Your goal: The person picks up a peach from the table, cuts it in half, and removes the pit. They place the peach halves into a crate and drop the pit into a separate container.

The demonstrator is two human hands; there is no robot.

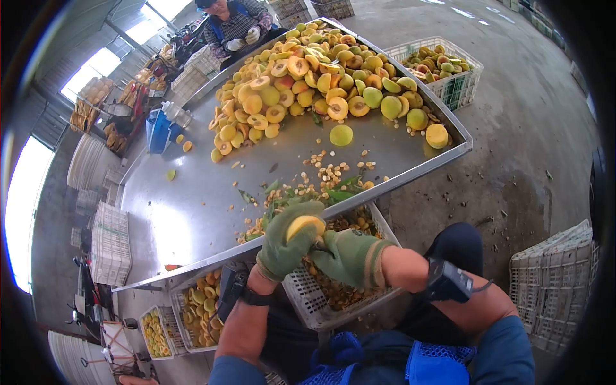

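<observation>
My left hand [282,242], in a green work glove, is closed around a yellow peach half [305,225] at the table's near edge. Close against it, my right hand [354,258], also gloved in green, is closed with its fingers at the fruit. A small dark thing shows by the right fingertips, too hidden to name. Below both hands stands a white plastic crate [309,307] with pits and scraps in it. Just beyond them, loose peach pits [328,173] and green leaves [341,194] lie on the metal table [192,199].
A big heap of peaches [282,96], many halved, covers the far part of the table. A co-worker [234,29] in white gloves sits at the far side. Crates of fruit stand at right [478,80] and lower left [176,301]. Stacked crates [552,282] stand at right.
</observation>
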